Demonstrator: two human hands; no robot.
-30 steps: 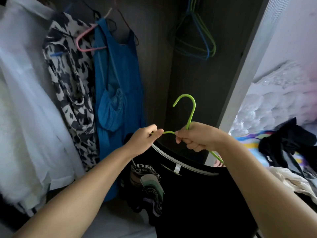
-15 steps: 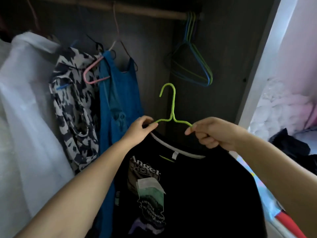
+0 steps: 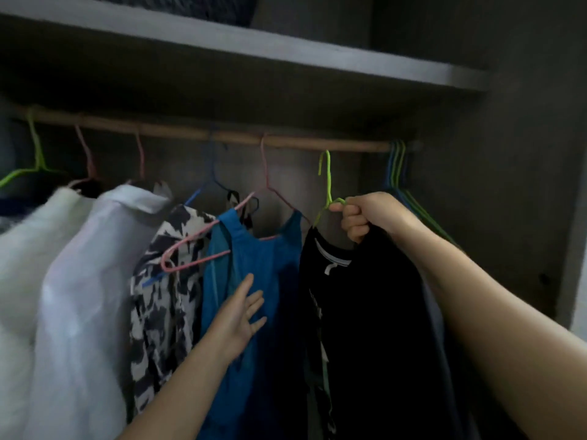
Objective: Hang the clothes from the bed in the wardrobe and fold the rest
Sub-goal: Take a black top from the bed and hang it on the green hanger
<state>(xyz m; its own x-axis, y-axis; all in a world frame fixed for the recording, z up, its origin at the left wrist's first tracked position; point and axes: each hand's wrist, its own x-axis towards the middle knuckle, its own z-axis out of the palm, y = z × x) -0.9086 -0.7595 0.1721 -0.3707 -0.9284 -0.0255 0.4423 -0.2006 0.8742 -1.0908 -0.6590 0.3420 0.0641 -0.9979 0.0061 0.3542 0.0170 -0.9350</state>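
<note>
A black T-shirt [image 3: 365,328] hangs on a green wire hanger [image 3: 327,185]. My right hand [image 3: 368,217] grips the hanger at its neck, lifted so the hook is just below the wooden wardrobe rail [image 3: 286,141]. I cannot tell whether the hook touches the rail. My left hand [image 3: 238,319] is open, its fingers spread flat against the blue dress [image 3: 254,281] hanging to the left of the T-shirt.
Left along the rail hang a black-and-white patterned garment [image 3: 165,281], a white shirt [image 3: 85,281] and a fluffy white piece [image 3: 28,249]. Several empty green and blue hangers [image 3: 398,166] bunch at the rail's right end. A shelf [image 3: 286,49] runs above.
My right hand has raised the hanger with the black T-shirt up to the rail. My left hand let go of the hanger and now presses on the blue dress. The view tilted upward.
</note>
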